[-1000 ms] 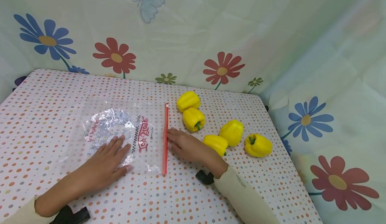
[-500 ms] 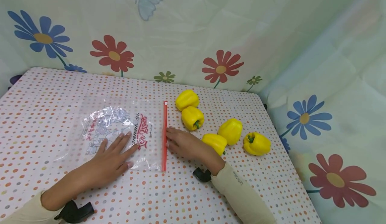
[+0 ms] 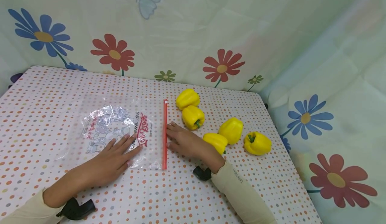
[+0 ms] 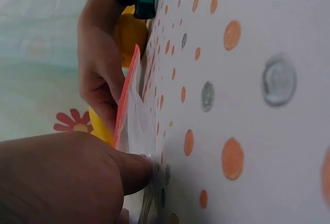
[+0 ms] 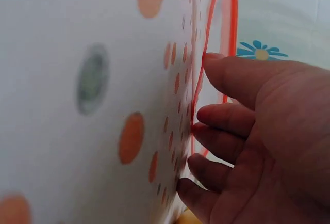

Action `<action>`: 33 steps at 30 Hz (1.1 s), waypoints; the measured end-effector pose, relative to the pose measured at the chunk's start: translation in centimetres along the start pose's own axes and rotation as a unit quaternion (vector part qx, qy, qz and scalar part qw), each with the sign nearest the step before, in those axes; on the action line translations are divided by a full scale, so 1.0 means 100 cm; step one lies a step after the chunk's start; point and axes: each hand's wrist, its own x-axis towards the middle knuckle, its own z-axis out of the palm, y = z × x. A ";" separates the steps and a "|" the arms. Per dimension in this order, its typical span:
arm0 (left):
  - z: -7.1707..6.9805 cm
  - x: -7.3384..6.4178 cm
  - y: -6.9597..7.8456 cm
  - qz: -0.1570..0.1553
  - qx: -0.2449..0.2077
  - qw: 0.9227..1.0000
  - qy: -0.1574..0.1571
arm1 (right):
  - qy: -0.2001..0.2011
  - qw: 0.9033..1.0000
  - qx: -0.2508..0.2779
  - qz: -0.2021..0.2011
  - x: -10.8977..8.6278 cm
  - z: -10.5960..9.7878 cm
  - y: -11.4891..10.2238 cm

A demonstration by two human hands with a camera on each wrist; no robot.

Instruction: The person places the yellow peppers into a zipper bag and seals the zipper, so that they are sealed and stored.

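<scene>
A clear plastic zip bag point(image 3: 105, 125) lies flat on the table, printed with a cartoon picture and red lettering. Its red zip edge point(image 3: 165, 153) faces right. My left hand point(image 3: 104, 167) rests on the bag's near half with fingers spread and straight. At the zip edge is my right hand point(image 3: 187, 143); in the right wrist view its thumb and loosely bent fingertips touch the red strip point(image 5: 198, 87), with no clear pinch. Two red strips stand apart there, so the bag's mouth gapes. In the left wrist view the red edge point(image 4: 126, 92) rises off the table.
Several yellow bell peppers lie right of the bag: two point(image 3: 187, 99) point(image 3: 193, 117) beyond the right hand, one pepper point(image 3: 215, 142) beside its wrist, others point(image 3: 231, 130) point(image 3: 257, 143) farther right. A dotted cloth point(image 3: 144, 200) covers the table. A flowered curtain point(image 3: 175, 33) hangs behind.
My left hand has slid right across the bag toward the lettering. The right hand stays at the zip edge, its fingers shifted slightly. The peppers keep their places.
</scene>
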 end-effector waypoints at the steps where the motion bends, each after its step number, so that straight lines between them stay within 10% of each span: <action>1: 0.000 0.000 -0.001 0.001 0.000 1.000 -0.001 | -0.001 1.000 -0.001 0.000 0.000 0.000 0.001; 19: 0.002 0.002 0.002 -0.017 -0.068 0.998 0.004 | -0.018 0.998 -0.062 0.012 0.008 0.004 0.004; 33: -0.003 0.002 0.008 -0.026 0.026 0.999 0.017 | -0.014 0.999 -0.049 0.002 0.006 0.001 0.003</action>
